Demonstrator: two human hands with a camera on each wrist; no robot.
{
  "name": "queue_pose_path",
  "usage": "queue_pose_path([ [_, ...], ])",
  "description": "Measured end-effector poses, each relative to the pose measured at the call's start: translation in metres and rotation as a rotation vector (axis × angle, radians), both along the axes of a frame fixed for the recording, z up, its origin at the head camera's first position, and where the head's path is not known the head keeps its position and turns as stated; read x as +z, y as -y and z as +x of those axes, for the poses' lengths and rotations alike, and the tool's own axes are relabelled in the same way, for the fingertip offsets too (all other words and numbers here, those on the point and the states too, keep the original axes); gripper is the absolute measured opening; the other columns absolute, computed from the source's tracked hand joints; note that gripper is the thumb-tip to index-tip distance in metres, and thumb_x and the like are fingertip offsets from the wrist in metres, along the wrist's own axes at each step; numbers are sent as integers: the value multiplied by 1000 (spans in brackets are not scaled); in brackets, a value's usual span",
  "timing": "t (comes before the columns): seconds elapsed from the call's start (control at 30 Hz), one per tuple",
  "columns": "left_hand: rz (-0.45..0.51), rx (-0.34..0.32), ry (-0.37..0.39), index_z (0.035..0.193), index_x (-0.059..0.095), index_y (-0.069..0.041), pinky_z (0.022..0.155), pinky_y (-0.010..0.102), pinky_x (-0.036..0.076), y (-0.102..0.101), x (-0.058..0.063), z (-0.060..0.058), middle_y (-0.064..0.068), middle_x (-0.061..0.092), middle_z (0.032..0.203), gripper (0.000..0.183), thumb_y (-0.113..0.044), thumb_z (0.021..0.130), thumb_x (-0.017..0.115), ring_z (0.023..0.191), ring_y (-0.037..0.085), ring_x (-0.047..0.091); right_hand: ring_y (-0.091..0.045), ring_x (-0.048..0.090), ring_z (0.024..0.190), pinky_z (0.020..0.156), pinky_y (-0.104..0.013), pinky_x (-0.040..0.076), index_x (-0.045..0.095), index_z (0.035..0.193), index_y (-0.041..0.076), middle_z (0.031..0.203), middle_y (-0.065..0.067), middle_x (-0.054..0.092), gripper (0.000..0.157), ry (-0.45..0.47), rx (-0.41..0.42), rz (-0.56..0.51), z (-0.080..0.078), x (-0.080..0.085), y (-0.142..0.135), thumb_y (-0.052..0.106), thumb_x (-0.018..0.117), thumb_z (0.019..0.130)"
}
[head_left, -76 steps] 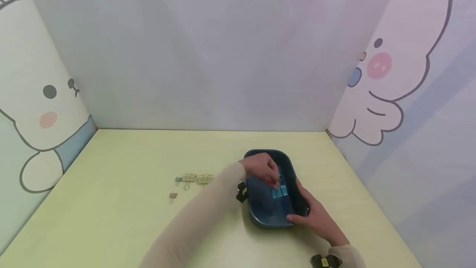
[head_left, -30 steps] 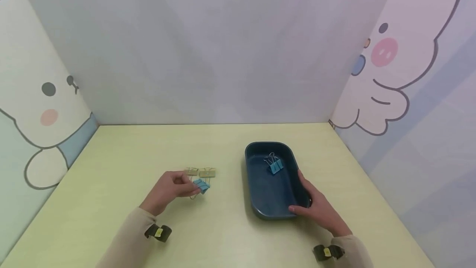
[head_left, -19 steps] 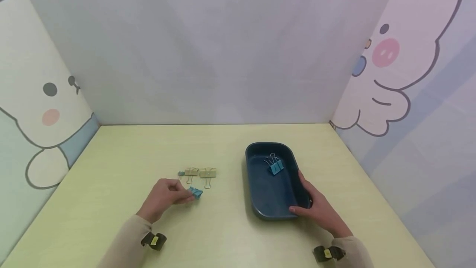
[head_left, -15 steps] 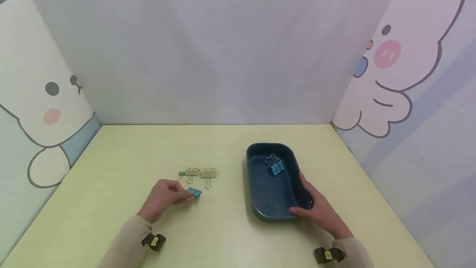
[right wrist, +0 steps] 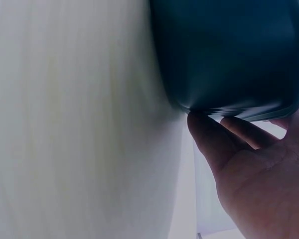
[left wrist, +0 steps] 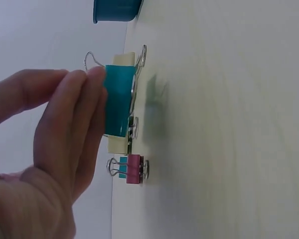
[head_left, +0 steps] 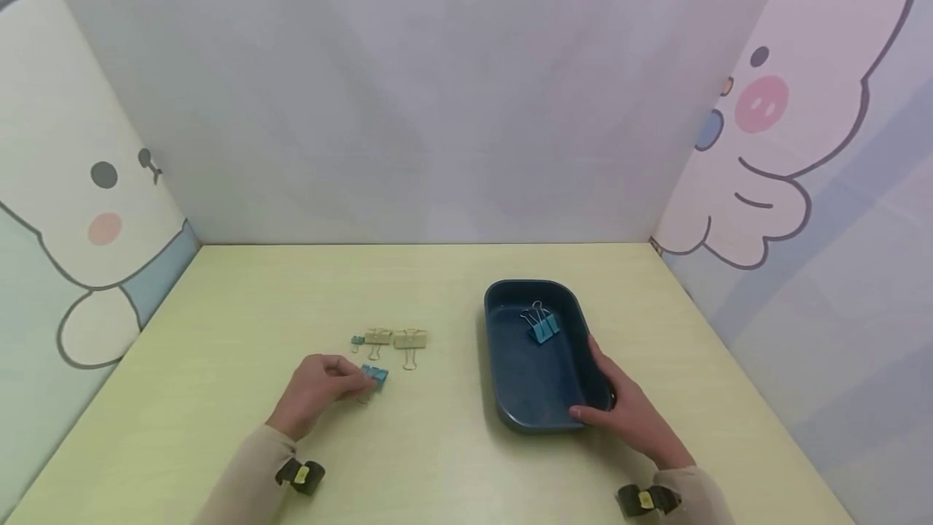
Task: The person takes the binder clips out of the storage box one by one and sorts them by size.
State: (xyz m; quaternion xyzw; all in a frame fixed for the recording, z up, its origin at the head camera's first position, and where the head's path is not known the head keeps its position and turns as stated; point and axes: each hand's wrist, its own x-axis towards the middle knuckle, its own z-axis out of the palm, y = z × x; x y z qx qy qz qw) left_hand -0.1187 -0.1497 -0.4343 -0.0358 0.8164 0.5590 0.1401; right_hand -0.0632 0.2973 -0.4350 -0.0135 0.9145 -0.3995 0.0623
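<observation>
My left hand (head_left: 319,391) pinches a blue binder clip (head_left: 376,377) between thumb and fingers. In the left wrist view this blue binder clip (left wrist: 119,99) hangs just off the table, its shadow beside it. My right hand (head_left: 636,416) grips the near right corner of a dark blue tray (head_left: 503,403), thumb over the rim and fingers along the outside wall. Inside the tray's far half lies at least one blue binder clip (head_left: 543,329) with silver handles. Beyond my left hand, two cream binder clips (head_left: 411,339) and a tiny teal binder clip (head_left: 357,340) form a row.
A small pink binder clip (left wrist: 134,169) sits near the row in the left wrist view; my left hand hides it in the head view. The pale yellow table (head_left: 291,290) is bounded by a grey back wall (head_left: 423,104) and side panels with cartoon animals.
My left hand has lifted a blue binder clip from the tray and carried it left, then lowered it in front of the row. My right hand stays on the tray.
</observation>
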Motion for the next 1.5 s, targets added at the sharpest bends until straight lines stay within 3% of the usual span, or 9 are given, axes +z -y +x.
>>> queue_pose_path([
  [0.6,11,-28,-1,108,71,0,79,28,53,6,-11,-3,10,75,107,35,-23,84,81,92,12,68,-52,16,152,115,-71,27,6,162,30,169,-21,12,110,-2,-2,-19,0,-1,-1,36,81,82],
  [0.9,-45,-26,-12,111,71,-1,80,27,54,4,-8,-2,11,76,110,38,-25,84,81,96,15,70,-51,15,153,116,-70,25,5,162,31,169,-20,10,111,7,-10,-8,-1,-2,-2,40,81,82],
  [1.17,-66,-24,6,114,70,-1,85,36,57,2,-9,-1,12,76,109,40,-26,84,81,99,20,72,-50,13,153,117,-70,24,3,162,31,169,-20,9,112,16,-10,-4,0,-2,-2,42,81,82],
  [1.37,-95,-34,26,113,70,-3,79,31,55,0,-7,1,10,78,103,40,-27,83,81,95,17,71,-52,15,152,116,-70,26,5,162,29,169,-22,12,111,-2,-7,2,1,-2,-1,39,81,82],
  [1.5,-180,-26,7,111,71,-5,75,31,53,1,1,4,10,79,100,36,-26,82,78,96,19,72,-52,15,152,115,-71,27,6,162,29,168,-22,12,111,-4,-4,-3,2,-1,0,37,82,82],
])
